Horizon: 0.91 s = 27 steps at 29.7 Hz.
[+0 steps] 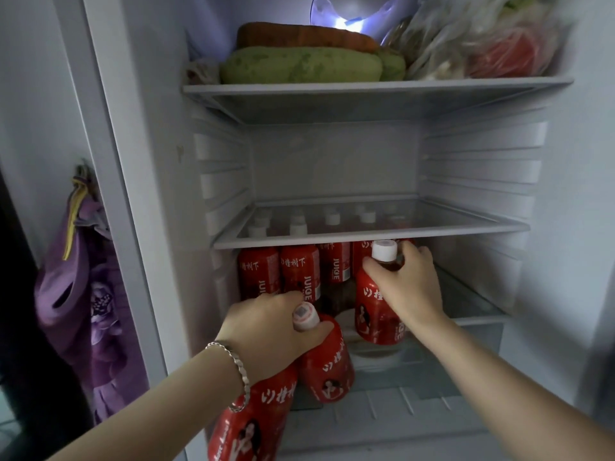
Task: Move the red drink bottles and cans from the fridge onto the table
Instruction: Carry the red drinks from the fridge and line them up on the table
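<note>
The fridge stands open in front of me. My left hand (273, 324), with a bracelet on its wrist, grips two red juice bottles by their necks: one (327, 361) shows its white cap, the other (253, 424) hangs lower under my wrist. My right hand (409, 287) is closed round the neck of a third red juice bottle (376, 311) with a white cap, at the front of the lower shelf. Several more red bottles (299, 271) stand upright behind, under the glass shelf (366, 236). No cans show.
The middle compartment holds nothing. The top shelf (376, 86) carries green gourds (299, 66), a carrot and bagged produce (482, 44). A purple cloth bag (83, 287) hangs on the left wall. A drawer (432, 364) lies below the bottles.
</note>
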Tool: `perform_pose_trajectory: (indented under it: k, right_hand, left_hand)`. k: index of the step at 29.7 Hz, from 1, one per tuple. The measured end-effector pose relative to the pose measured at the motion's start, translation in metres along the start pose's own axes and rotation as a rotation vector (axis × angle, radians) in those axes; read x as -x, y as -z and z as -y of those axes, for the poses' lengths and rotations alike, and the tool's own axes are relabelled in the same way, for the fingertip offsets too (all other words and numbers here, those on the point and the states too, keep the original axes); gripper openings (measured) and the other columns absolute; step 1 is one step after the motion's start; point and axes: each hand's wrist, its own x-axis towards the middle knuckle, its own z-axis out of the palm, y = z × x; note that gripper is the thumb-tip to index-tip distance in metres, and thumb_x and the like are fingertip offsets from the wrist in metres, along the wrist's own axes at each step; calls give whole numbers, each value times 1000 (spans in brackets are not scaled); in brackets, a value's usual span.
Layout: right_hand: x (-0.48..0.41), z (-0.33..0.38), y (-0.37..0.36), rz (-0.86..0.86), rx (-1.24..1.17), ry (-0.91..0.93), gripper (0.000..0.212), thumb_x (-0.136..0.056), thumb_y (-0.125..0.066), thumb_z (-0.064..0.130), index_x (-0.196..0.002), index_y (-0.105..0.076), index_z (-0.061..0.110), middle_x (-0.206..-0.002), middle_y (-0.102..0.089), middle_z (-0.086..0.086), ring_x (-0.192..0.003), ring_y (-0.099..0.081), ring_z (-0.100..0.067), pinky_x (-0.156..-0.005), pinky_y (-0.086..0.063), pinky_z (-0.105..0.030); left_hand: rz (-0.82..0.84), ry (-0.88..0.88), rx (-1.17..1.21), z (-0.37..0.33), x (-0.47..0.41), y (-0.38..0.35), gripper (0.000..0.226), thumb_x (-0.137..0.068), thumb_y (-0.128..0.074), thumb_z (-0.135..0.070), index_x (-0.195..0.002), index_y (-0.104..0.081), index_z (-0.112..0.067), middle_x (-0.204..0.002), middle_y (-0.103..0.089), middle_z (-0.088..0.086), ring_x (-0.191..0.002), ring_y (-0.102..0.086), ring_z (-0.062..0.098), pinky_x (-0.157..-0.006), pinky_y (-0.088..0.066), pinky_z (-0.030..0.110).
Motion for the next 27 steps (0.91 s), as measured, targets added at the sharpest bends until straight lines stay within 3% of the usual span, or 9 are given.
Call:
perform_pose_trajectory:
  k: [2, 4, 7, 11, 14, 17, 21, 25, 27]
  right_hand:
    - [0, 3, 3, -25, 86, 62, 17, -79, -65, 32, -76, -53, 20, -71, -52, 8, -69, -55, -14, -52, -35, -24]
    - [1, 5, 6, -41, 262, 159, 25, -82, -62, 38, -72, -48, 19, -64, -52, 7, -62, -53, -13, -46, -27, -22]
    - [3, 8, 15, -50, 394, 245, 31, -81, -63, 44, -70, -48, 18, -59, -51, 9, -57, -51, -14, -44, -27, -22]
    - [6, 10, 19, -26, 426, 372, 22, -79, -68, 37, -75, -58, 17, -62, -51, 10, -57, -50, -13, -46, -24, -16]
    - [13, 20, 18, 27, 451, 507, 23, -76, -70, 33, -68, -51, 21, -60, -54, 8, -53, -48, -13, -45, -24, -16]
    - [22, 33, 17, 187, 458, 649, 21, -77, -67, 33, -69, -53, 19, -66, -62, 5, -56, -54, -15, -47, -35, -21]
    - [46, 48, 13, 446, 427, 933, 24, -80, -64, 38, -73, -46, 24, -74, -61, 5, -61, -50, -12, -46, -29, -22]
    - [89, 60, 6, 682, 371, 1093, 23, -86, -51, 45, -90, -49, 22, -102, -64, 2, -95, -61, -24, -64, -32, -29]
    - [118, 66, 2, 759, 303, 1168, 24, -86, -50, 45, -88, -43, 23, -105, -64, 0, -97, -60, -26, -66, -32, -29]
  left_hand:
    - [13, -19, -2, 1, 0, 0, 42, -80, -44, -69, -87, -54, -29, -87, -65, -11, -81, -61, 7, -77, -52, 25]
    - [28, -22, -3, 1, 0, -1, 43, -81, -44, -68, -90, -55, -28, -89, -65, -11, -82, -61, 7, -77, -51, 24]
    - [72, -17, 1, 5, 0, -4, 46, -80, -43, -70, -91, -55, -27, -90, -65, -10, -82, -62, 8, -78, -52, 26]
    - [102, 24, -12, 8, 6, -2, 45, -80, -44, -69, -95, -55, -27, -96, -65, -10, -86, -62, 10, -80, -53, 28]
    - [92, 35, -129, 4, 21, 3, 43, -83, -41, -67, -92, -49, -26, -98, -64, -10, -86, -61, 11, -74, -47, 24]
    - [94, 127, -168, 1, 43, 12, 41, -84, -40, -67, -92, -48, -28, -98, -64, -9, -83, -58, 11, -71, -43, 23]
    - [93, 298, -251, -10, 81, 24, 47, -83, -40, -69, -95, -53, -26, -101, -64, -5, -91, -61, 16, -74, -41, 26]
    - [83, 544, -302, -29, 138, 32, 44, -82, -39, -69, -82, -44, -26, -95, -64, -3, -91, -62, 20, -73, -42, 29]
    - [62, 664, -303, -42, 176, 36, 42, -82, -38, -69, -76, -40, -27, -84, -59, -6, -85, -61, 18, -70, -43, 28]
